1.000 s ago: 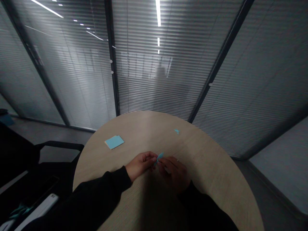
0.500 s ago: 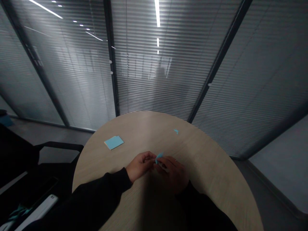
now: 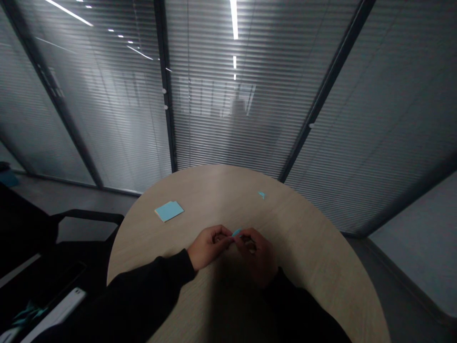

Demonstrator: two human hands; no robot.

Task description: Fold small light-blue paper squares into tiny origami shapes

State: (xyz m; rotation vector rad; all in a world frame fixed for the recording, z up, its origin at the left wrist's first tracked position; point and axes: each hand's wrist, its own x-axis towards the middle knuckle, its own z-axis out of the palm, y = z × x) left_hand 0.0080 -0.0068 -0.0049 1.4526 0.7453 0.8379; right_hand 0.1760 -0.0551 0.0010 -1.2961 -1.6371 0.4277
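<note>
A small piece of folded light-blue paper (image 3: 236, 232) shows between my two hands, mostly hidden by fingers. My left hand (image 3: 210, 245) pinches its left side with thumb and forefinger. From the other side my right hand (image 3: 257, 255) is closed on it too, with thumb and fingertips meeting the left hand's. Both hands are low over the round wooden table (image 3: 321, 267). Further back on the right lies a tiny folded blue paper piece (image 3: 262, 195). A stack of light-blue paper squares (image 3: 169, 211) rests on the table to the left.
A dark chair (image 3: 89, 216) with an armrest stands left of the table. On it are a white object (image 3: 59, 314) and some crumpled-looking teal pieces (image 3: 30, 313). Glass partitions with blinds (image 3: 228, 133) rise just behind the table's far edge.
My right hand has turned and drawn its fingers into a pinch, covering more of the paper. The left hand stays nearly in place. The paper now sticks up less.
</note>
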